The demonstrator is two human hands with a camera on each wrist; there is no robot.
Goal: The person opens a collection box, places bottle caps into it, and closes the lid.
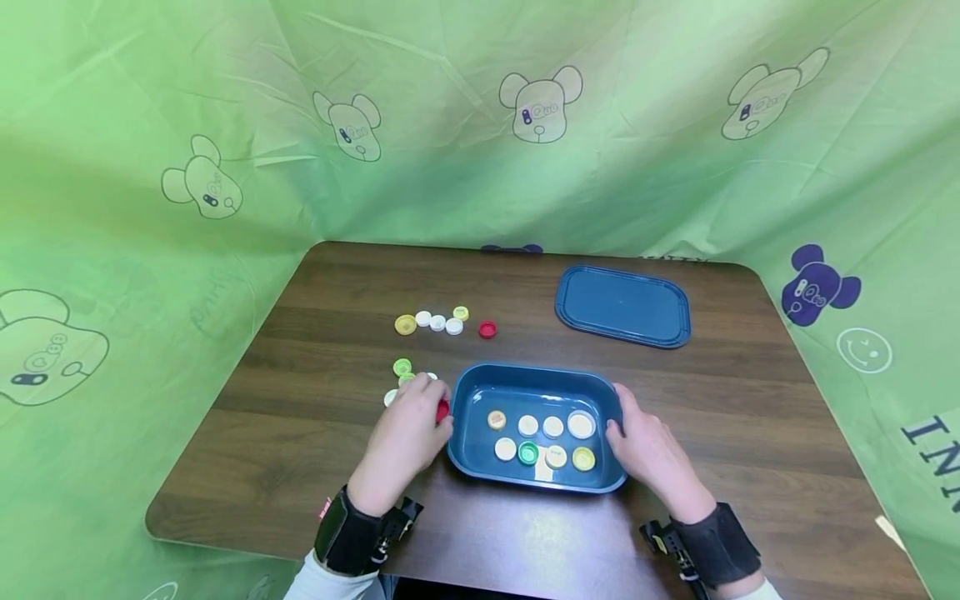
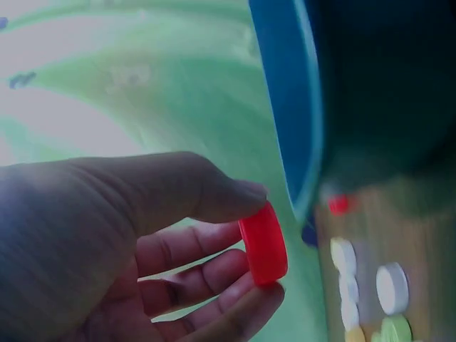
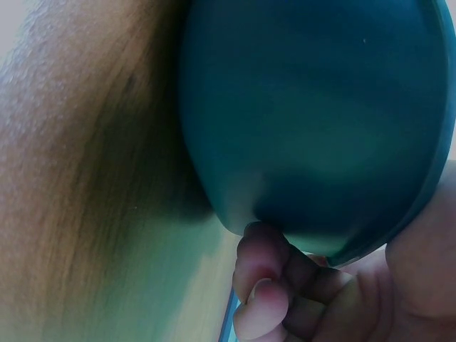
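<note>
My left hand point(image 1: 405, 437) pinches a red bottle cap point(image 2: 265, 246) between thumb and fingers, just outside the left wall of a blue tray point(image 1: 540, 392). In the left wrist view the cap stands on edge in my grip. The right hand point(image 1: 654, 446) grips the tray's right end, its fingers curled at the rim in the right wrist view. Inside the tray lie two rows of bottle caps, among them a green cap point(image 1: 528, 453), a yellow cap point(image 1: 583, 458) and a large white cap point(image 1: 581, 424). Light green caps point(image 1: 402, 367) and white caps are partly hidden behind my left hand.
Behind the tray at the right lies a flat blue lid point(image 1: 622, 306). Further back on the brown table point(image 1: 300, 400) are a yellowish cap point(image 1: 405, 325), several white caps point(image 1: 438, 322) and another red cap point(image 1: 487, 330). A green printed cloth point(image 1: 450, 183) surrounds the table.
</note>
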